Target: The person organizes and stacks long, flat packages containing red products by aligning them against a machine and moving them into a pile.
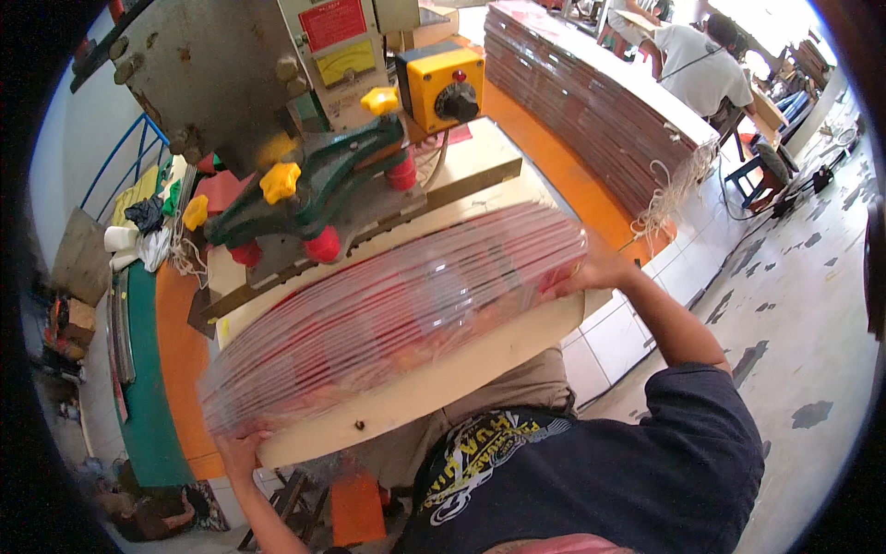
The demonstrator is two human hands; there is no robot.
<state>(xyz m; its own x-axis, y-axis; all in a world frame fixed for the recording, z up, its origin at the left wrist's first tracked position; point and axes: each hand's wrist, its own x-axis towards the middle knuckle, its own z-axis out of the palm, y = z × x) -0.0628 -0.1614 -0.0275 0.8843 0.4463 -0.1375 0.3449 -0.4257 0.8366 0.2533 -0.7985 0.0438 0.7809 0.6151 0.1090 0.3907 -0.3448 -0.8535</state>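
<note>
A wide stack of clear plastic packets with red and white print [397,319] lies across a cream-coloured board in front of me. My left hand [242,451] grips the stack's near left end, its fingers partly hidden beneath the plastic. At the far right end, my right hand [598,268] is closed around the corner of the stack. Just beyond the packets stands a press-like machine with a green metal frame [346,180], yellow knobs and red cylindrical feet. The cream board [425,392] runs along the near side of the stack, over my lap.
A yellow-and-black control box with a dial [443,88] sits on the machine. Behind it to the right, a long pile of flat reddish-brown sheets [591,111] rests on an orange surface. A person in a white shirt [701,69] sits farther back. A green-edged table [152,397] lies left.
</note>
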